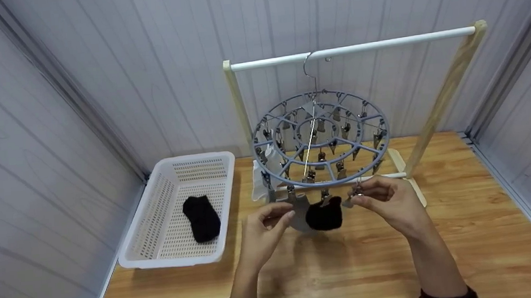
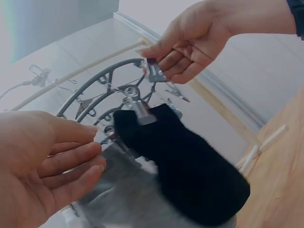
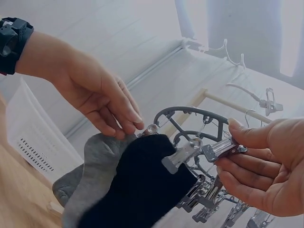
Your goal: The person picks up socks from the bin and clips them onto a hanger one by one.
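Note:
A round blue-grey drying hanger [image 1: 267,176] hangs by its hook, with metal clips around its rings. From its front edge a black sock [image 1: 324,215] hangs in a clip [image 2: 141,110]. Beside it, to the left, hangs a grey sock [image 3: 102,159]; a white sock [image 1: 261,180] is farther left. My right hand [image 1: 395,203] pinches another metal clip [image 3: 223,148] between thumb and fingers, just right of the black sock, with no sock in it. My left hand [image 1: 263,232] is by the grey sock's top, its fingers loosely bent around nothing.
A white perforated basket [image 1: 130,240] stands on the wooden table at left, with a black sock [image 1: 202,219] inside. The hanger's hook hangs on the white bar [image 1: 399,42] of a wooden-sided rack [image 1: 446,92]. Pale panel walls enclose the table at the back and sides.

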Demonstrator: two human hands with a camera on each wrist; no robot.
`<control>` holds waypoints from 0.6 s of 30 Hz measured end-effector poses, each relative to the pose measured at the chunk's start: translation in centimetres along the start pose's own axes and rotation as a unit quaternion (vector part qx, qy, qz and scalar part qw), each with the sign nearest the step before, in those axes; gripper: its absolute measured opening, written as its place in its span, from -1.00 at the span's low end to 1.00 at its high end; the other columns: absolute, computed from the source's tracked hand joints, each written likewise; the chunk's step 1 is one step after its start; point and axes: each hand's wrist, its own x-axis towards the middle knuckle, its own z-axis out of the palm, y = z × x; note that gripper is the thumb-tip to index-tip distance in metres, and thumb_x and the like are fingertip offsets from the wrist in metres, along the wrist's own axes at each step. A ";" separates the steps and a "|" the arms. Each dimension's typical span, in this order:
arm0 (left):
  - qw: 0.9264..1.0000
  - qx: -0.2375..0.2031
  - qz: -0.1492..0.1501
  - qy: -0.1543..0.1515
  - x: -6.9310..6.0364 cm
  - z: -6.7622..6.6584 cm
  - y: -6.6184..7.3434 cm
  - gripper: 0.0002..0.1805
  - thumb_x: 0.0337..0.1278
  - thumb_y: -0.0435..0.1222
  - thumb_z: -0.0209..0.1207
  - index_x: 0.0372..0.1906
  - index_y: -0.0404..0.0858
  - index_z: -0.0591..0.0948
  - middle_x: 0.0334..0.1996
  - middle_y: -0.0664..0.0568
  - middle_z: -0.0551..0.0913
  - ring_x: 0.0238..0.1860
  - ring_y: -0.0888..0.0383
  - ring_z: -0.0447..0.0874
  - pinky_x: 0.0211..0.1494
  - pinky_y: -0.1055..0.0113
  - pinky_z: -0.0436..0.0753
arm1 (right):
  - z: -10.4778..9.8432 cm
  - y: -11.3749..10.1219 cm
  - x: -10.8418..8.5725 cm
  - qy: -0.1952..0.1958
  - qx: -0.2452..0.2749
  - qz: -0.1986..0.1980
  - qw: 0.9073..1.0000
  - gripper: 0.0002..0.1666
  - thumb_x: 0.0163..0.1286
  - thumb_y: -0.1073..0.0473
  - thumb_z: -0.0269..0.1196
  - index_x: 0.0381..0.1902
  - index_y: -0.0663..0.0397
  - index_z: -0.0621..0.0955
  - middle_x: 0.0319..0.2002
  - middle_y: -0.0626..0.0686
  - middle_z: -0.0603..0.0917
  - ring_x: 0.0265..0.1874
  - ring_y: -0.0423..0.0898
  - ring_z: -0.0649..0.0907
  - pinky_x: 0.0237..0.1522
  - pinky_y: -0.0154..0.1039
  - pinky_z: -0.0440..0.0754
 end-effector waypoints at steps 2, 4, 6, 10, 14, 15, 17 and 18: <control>1.000 0.011 0.011 0.007 0.1 -0.6 0.0 -0.83 0.38 -0.31 0.40 -0.05 -0.31 0.80 -0.14 -0.02 0.83 -0.13 0.06 0.83 0.02 0.22 0.78 | -0.1 -0.1 0.0 0.004 -0.002 -0.001 1.000 -0.73 0.34 0.43 0.47 -0.04 0.46 0.70 -0.18 0.12 0.84 -0.23 -0.09 0.82 -0.14 -0.29 0.78; 0.999 0.022 0.020 0.020 0.1 -1.4 0.2 -0.84 0.40 -0.30 0.38 -0.05 -0.29 0.80 -0.14 -0.02 0.84 -0.13 0.06 0.82 0.03 0.22 0.78 | -0.2 -0.2 0.0 0.007 -0.002 -0.002 1.000 -0.74 0.33 0.43 0.47 -0.05 0.45 0.71 -0.19 0.11 0.84 -0.24 -0.08 0.82 -0.15 -0.29 0.77; 0.998 0.035 0.025 0.041 0.1 -2.4 0.4 -0.85 0.41 -0.30 0.37 -0.04 -0.25 0.80 -0.15 0.01 0.84 -0.12 0.08 0.82 0.04 0.23 0.77 | -0.3 -0.3 0.0 0.008 -0.003 -0.001 1.000 -0.74 0.33 0.42 0.47 -0.06 0.44 0.71 -0.19 0.10 0.84 -0.24 -0.08 0.82 -0.14 -0.29 0.77; 0.996 0.046 0.026 0.074 -0.3 -4.5 1.1 -0.86 0.41 -0.30 0.37 -0.04 -0.23 0.81 -0.16 0.05 0.84 -0.10 0.09 0.81 0.06 0.26 0.76 | -0.3 -0.3 -0.1 0.005 -0.009 -0.004 1.000 -0.74 0.35 0.38 0.48 -0.05 0.42 0.71 -0.18 0.11 0.84 -0.23 -0.06 0.81 -0.14 -0.28 0.77; 0.993 0.063 0.019 0.093 -0.7 -6.5 1.4 -0.85 0.41 -0.31 0.37 -0.02 -0.22 0.81 -0.17 0.07 0.84 -0.11 0.12 0.81 0.04 0.29 0.75 | -0.4 -0.1 -0.1 0.000 -0.013 -0.013 1.000 -0.74 0.36 0.35 0.48 -0.04 0.38 0.73 -0.18 0.14 0.84 -0.24 0.00 0.81 -0.15 -0.23 0.78; 0.993 0.071 0.017 0.096 -0.7 -7.0 1.4 -0.85 0.41 -0.31 0.37 -0.01 -0.22 0.81 -0.17 0.07 0.84 -0.11 0.12 0.80 0.03 0.30 0.75 | -0.5 0.0 -0.1 -0.002 -0.014 -0.016 1.000 -0.74 0.36 0.34 0.48 -0.04 0.37 0.73 -0.18 0.14 0.84 -0.23 0.03 0.81 -0.15 -0.21 0.78; 0.991 0.092 0.012 0.100 -0.4 -8.0 1.1 -0.84 0.40 -0.33 0.37 0.00 -0.22 0.80 -0.18 0.07 0.83 -0.14 0.13 0.80 -0.01 0.32 0.76 | -0.6 0.1 -0.1 -0.003 -0.015 -0.017 1.000 -0.75 0.36 0.33 0.48 -0.05 0.34 0.74 -0.17 0.14 0.84 -0.23 0.03 0.82 -0.16 -0.21 0.79; 0.989 0.106 0.010 0.099 -0.3 -8.5 0.9 -0.84 0.40 -0.34 0.37 0.00 -0.22 0.80 -0.19 0.07 0.83 -0.16 0.14 0.80 -0.04 0.33 0.76 | -0.7 0.2 -0.1 -0.003 -0.014 -0.017 1.000 -0.75 0.36 0.34 0.49 -0.05 0.33 0.74 -0.17 0.14 0.84 -0.22 0.03 0.82 -0.16 -0.21 0.79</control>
